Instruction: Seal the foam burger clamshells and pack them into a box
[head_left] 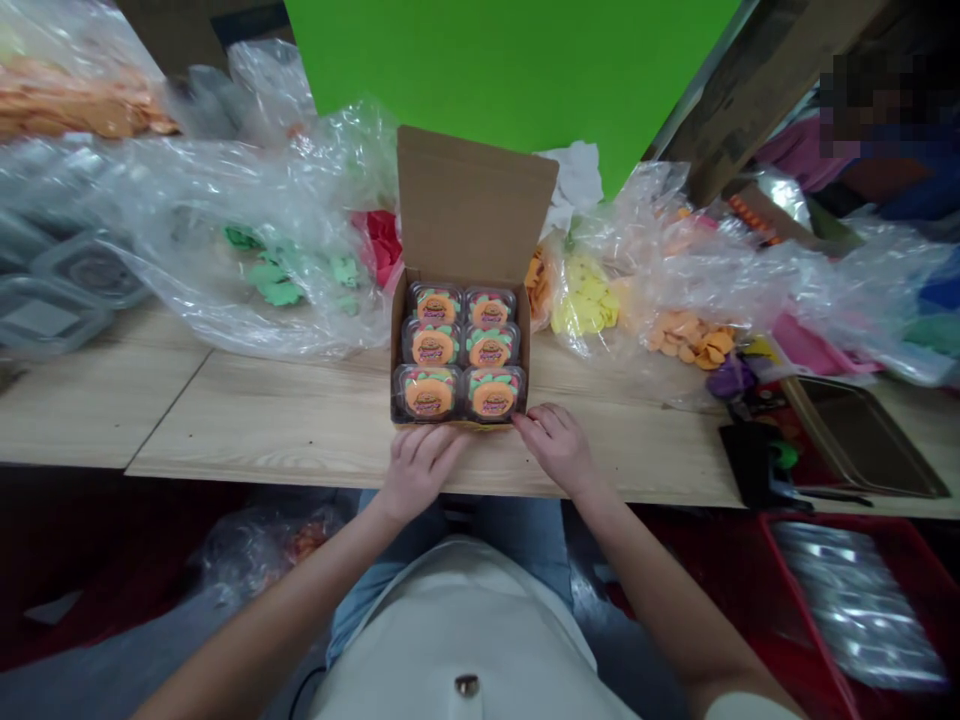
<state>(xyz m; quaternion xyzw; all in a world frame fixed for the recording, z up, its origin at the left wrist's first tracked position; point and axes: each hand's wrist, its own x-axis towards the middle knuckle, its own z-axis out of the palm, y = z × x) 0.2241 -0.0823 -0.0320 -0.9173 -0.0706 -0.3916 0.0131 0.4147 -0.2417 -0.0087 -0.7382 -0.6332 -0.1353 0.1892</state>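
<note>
An open cardboard box (476, 205) stands on the wooden table with its lid raised at the back. Inside sit several clear plastic containers (427, 393) in two columns, each showing an orange burger-like picture and green and pink pieces. My left hand (421, 462) is closed at the box's front edge, left of its middle, with the fingers bent against the cardboard. At the front right corner my right hand (556, 445) grips the box, thumb and fingers close to the edge. The fingertips of both hands are partly hidden.
Plastic bags hold green pieces (276, 280) on the left, yellow pieces (586, 300) and orange pieces (690, 338) on the right. Empty clear containers (52, 315) lie far left. A brown tray (870, 435) and a red crate (806, 600) are at the right. Another person (806, 155) is beyond.
</note>
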